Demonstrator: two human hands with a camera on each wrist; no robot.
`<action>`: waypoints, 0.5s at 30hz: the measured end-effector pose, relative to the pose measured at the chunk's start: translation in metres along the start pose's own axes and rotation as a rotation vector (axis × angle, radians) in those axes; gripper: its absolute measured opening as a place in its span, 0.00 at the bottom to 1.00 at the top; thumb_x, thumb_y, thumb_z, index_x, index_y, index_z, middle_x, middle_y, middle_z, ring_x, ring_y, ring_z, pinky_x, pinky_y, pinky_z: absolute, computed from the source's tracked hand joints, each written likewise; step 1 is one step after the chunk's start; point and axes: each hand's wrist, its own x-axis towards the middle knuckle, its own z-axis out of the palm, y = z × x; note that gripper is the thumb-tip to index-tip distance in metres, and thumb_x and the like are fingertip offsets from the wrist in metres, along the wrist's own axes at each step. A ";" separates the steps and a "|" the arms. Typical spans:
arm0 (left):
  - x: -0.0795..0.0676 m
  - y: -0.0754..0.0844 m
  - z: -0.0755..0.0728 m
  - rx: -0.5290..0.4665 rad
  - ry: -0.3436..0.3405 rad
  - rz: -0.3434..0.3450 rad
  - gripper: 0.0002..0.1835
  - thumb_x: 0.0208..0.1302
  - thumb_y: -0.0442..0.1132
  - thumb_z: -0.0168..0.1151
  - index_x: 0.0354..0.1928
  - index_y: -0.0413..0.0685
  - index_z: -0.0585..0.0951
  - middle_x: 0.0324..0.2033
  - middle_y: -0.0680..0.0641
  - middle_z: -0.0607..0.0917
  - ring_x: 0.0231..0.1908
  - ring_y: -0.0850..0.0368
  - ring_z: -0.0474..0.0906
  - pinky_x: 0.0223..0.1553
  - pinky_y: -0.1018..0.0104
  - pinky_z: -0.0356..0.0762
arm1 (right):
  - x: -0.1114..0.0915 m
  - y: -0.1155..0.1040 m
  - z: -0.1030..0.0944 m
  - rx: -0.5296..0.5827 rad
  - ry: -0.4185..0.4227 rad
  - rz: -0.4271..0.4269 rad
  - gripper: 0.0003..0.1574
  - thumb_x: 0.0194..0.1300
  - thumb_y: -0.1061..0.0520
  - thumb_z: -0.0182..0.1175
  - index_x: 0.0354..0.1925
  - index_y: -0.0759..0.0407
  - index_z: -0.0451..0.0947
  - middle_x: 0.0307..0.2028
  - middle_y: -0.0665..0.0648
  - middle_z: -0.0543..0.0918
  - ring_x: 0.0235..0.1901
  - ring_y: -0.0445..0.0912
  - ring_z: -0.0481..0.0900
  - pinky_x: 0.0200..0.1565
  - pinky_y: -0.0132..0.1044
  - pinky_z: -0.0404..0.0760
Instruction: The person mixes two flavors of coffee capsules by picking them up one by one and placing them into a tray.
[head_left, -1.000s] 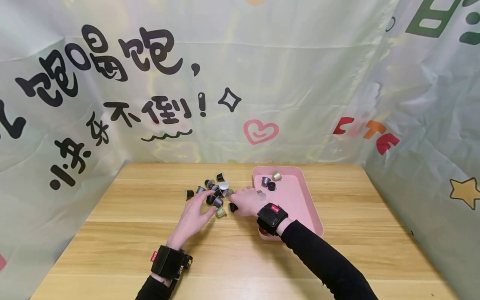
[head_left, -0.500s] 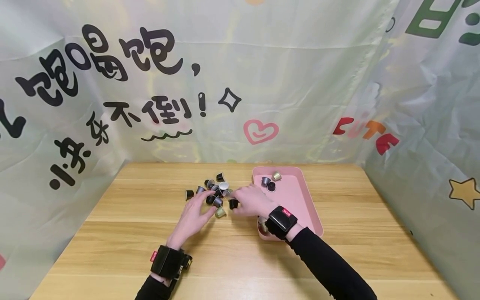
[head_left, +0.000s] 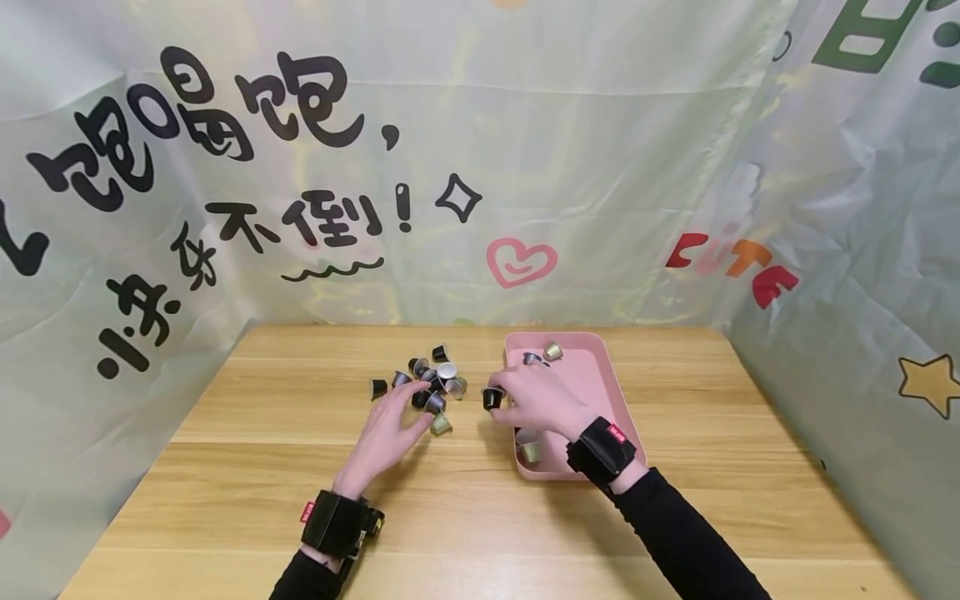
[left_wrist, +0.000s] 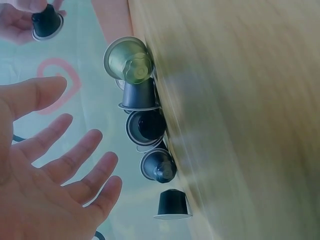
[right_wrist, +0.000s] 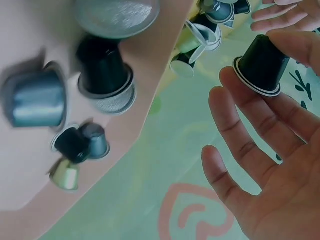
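Note:
Between thumb and fingers my right hand [head_left: 542,398] pinches a black coffee capsule [right_wrist: 262,65], lifted at the left rim of the pink tray [head_left: 624,400]. My left hand [head_left: 386,433] lies beside the capsule pile with its fingers spread, holding nothing. In the left wrist view, a green capsule [left_wrist: 127,60], a grey-blue capsule [left_wrist: 140,94] and a black capsule [left_wrist: 173,204] line up past its fingertips. A white-lidded capsule [head_left: 447,371] tops the pile in the head view.
Inside the tray lie several capsules, among them a pale gold capsule [head_left: 553,351] at the far end and a greenish capsule [head_left: 531,452] near the front left corner. The wooden table [head_left: 450,533] meets a printed cloth backdrop [head_left: 600,167] at its far edge.
My right hand has drawn the black capsule away from the pile, up and right to the tray's edge. The left hand stays where it was.

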 end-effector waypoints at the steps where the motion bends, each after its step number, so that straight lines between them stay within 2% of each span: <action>1: 0.000 0.000 0.000 0.001 -0.001 -0.001 0.29 0.65 0.39 0.66 0.68 0.46 0.73 0.69 0.34 0.72 0.70 0.34 0.67 0.71 0.29 0.56 | -0.003 0.002 -0.001 0.007 0.005 -0.001 0.07 0.61 0.51 0.65 0.37 0.51 0.80 0.31 0.49 0.85 0.28 0.40 0.71 0.36 0.36 0.69; 5: 0.000 0.001 -0.001 0.005 -0.006 -0.002 0.30 0.65 0.39 0.66 0.68 0.45 0.72 0.69 0.34 0.72 0.70 0.33 0.67 0.71 0.28 0.56 | -0.014 0.012 -0.005 0.009 0.029 -0.003 0.06 0.62 0.52 0.64 0.34 0.51 0.78 0.27 0.49 0.80 0.27 0.38 0.70 0.32 0.31 0.67; 8: 0.000 0.001 -0.001 0.003 -0.010 -0.003 0.30 0.65 0.40 0.66 0.68 0.44 0.72 0.69 0.34 0.72 0.70 0.33 0.67 0.71 0.28 0.56 | -0.021 0.021 -0.006 -0.019 0.082 -0.004 0.07 0.60 0.50 0.66 0.35 0.50 0.80 0.27 0.46 0.81 0.28 0.38 0.72 0.35 0.33 0.69; 12: 0.000 0.001 -0.001 0.002 -0.009 -0.001 0.30 0.65 0.40 0.66 0.68 0.44 0.72 0.69 0.34 0.72 0.70 0.34 0.66 0.71 0.28 0.55 | -0.028 0.034 -0.007 -0.053 0.156 -0.003 0.10 0.57 0.51 0.67 0.38 0.51 0.83 0.28 0.46 0.84 0.27 0.38 0.74 0.41 0.40 0.73; 15: 0.000 0.001 -0.001 0.006 -0.009 0.006 0.29 0.65 0.39 0.66 0.68 0.43 0.72 0.69 0.34 0.72 0.70 0.34 0.67 0.71 0.28 0.55 | -0.033 0.044 -0.007 -0.052 0.167 0.011 0.13 0.56 0.52 0.68 0.40 0.53 0.84 0.30 0.48 0.87 0.28 0.40 0.76 0.45 0.48 0.74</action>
